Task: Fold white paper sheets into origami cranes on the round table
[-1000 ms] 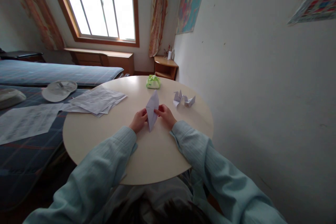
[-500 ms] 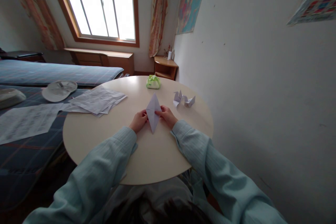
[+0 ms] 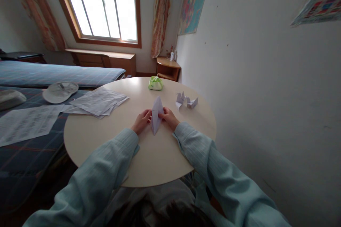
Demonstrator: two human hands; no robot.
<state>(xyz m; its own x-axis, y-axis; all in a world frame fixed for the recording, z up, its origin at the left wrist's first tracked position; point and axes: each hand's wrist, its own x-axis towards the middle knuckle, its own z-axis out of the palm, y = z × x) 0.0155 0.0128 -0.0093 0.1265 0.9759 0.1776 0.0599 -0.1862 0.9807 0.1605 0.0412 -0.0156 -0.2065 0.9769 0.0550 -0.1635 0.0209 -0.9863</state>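
A folded sheet of white paper (image 3: 157, 115), long and diamond-shaped, stands between my hands over the middle of the round table (image 3: 160, 165). My right hand (image 3: 169, 117) grips its right edge, thumb on the face toward me. On the other side, my left hand (image 3: 143, 121) has its curled fingers at the paper's left edge; part of those fingers is behind the paper. Two folded paper birds (image 3: 180, 100) sit close together on the table, to the right and beyond my right hand.
A green tissue pack (image 3: 155, 83) lies near the table's far edge. Loose paper sheets (image 3: 98, 101) overlap the left edge. Beyond them, a white cap (image 3: 60, 92) rests on the plaid bed (image 3: 34, 152). The white wall (image 3: 266, 95) runs close along the right.
The folded paper has turned and narrowed, its left side swinging inward and its top tip shifting slightly right. Both hands stay nearly in place.
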